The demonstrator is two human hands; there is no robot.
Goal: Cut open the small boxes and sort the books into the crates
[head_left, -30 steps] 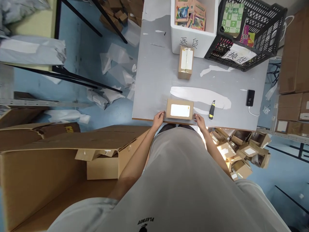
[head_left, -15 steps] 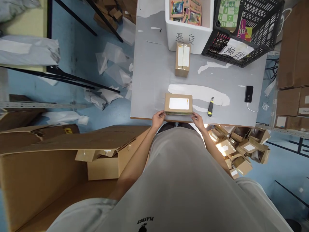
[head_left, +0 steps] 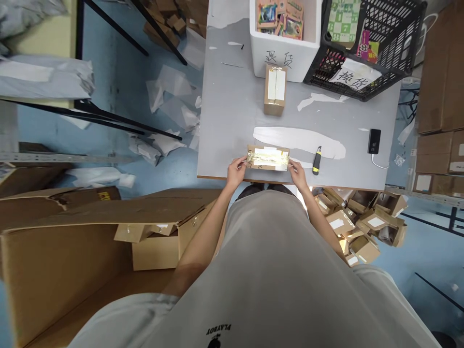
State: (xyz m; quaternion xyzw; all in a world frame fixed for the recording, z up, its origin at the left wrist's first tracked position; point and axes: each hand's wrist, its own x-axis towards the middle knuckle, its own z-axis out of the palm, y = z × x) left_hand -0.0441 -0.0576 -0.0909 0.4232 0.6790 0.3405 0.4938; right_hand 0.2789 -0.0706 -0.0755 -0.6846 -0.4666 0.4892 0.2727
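Observation:
A small brown cardboard box (head_left: 268, 157) with a white label and shiny tape along one side stands on the near edge of the grey table (head_left: 232, 111), tipped onto its edge. My left hand (head_left: 236, 170) grips its left end. My right hand (head_left: 298, 173) grips its right end. Both hands have their fingers curled round the box.
A yellow-black utility knife (head_left: 316, 163) lies right of the box. A second taped box (head_left: 274, 90) stands farther back, before a white foam bin (head_left: 286, 53) and a black crate (head_left: 373, 43). A phone (head_left: 374, 140) charges at right. Large cartons stand left, small boxes lie on the floor at right.
The box has been turned from lying flat with its label up onto its edge, so its taped side now faces up. Both hands stayed on its ends.

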